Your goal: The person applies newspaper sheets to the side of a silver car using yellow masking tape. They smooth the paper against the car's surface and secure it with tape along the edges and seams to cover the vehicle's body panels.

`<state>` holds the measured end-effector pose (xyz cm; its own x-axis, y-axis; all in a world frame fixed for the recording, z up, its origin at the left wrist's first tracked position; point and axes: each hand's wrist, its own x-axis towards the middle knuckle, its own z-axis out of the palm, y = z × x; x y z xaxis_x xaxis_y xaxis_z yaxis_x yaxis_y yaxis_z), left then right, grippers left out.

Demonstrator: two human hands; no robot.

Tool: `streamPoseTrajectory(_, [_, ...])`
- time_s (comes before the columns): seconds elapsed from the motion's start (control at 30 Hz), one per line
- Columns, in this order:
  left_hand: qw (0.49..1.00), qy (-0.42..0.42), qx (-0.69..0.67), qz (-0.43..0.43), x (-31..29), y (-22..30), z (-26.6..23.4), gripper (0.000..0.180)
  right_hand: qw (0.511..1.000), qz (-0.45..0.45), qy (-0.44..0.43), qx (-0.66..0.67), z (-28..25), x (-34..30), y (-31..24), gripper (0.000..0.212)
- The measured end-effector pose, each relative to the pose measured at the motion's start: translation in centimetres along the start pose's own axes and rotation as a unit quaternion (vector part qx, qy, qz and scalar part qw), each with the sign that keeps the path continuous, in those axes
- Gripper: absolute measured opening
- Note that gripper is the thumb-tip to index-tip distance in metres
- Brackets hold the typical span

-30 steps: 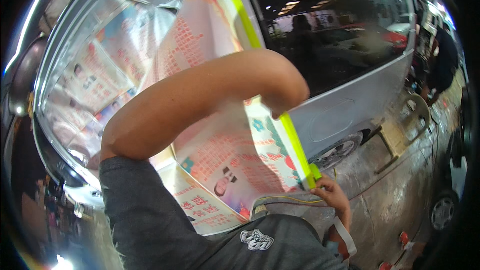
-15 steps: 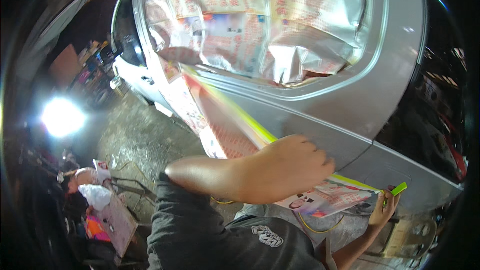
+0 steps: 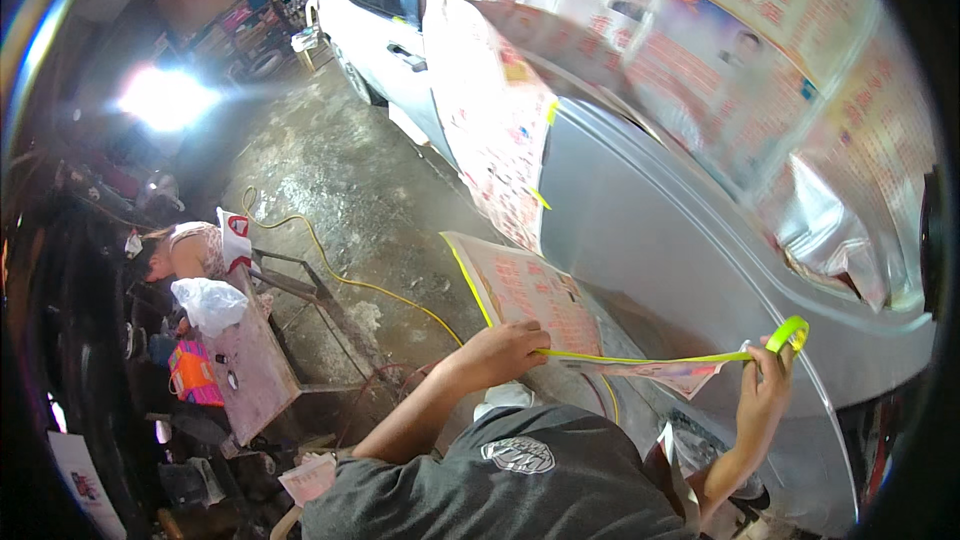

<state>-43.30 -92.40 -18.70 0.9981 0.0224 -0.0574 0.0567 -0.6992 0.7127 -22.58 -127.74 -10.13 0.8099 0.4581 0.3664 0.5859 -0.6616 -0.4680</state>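
Brightly lit concrete floor (image 3: 375,230); left grip (image 3: 505,352) pinching paper (image 3: 540,295), right grip (image 3: 765,385) holding tape roll (image 3: 783,330).

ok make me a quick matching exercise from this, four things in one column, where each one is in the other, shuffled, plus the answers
Things
1. Tape roll
2. Loose printed sheet
3. White plastic bag
4. Yellow cord

Places
A. On the bench
B. In the right hand
C. Along the floor
D. At the left hand, with tape on its edge

Pairs: 1-B, 2-D, 3-A, 4-C
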Motion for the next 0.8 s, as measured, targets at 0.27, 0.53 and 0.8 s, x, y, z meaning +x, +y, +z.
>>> streamPoseTrajectory(0.27, [0.977, 0.118, -0.029, -0.175, -8.8, -14.6, -6.6, 0.020, 0.978, -0.173, -0.111, 0.037, 16.8, 13.4, -18.4, 0.018])
streamPoseTrajectory(0.53, [0.910, 0.282, -0.075, -0.295, -16.0, -20.1, -6.9, 0.019, 0.922, -0.318, -0.202, 0.090, 28.2, 20.0, -32.0, 0.015])
streamPoseTrajectory(0.8, [0.846, 0.378, -0.010, -0.376, -17.8, -27.6, -11.0, 0.016, 0.856, -0.435, -0.261, 0.100, 38.7, 26.8, -40.7, 0.010])
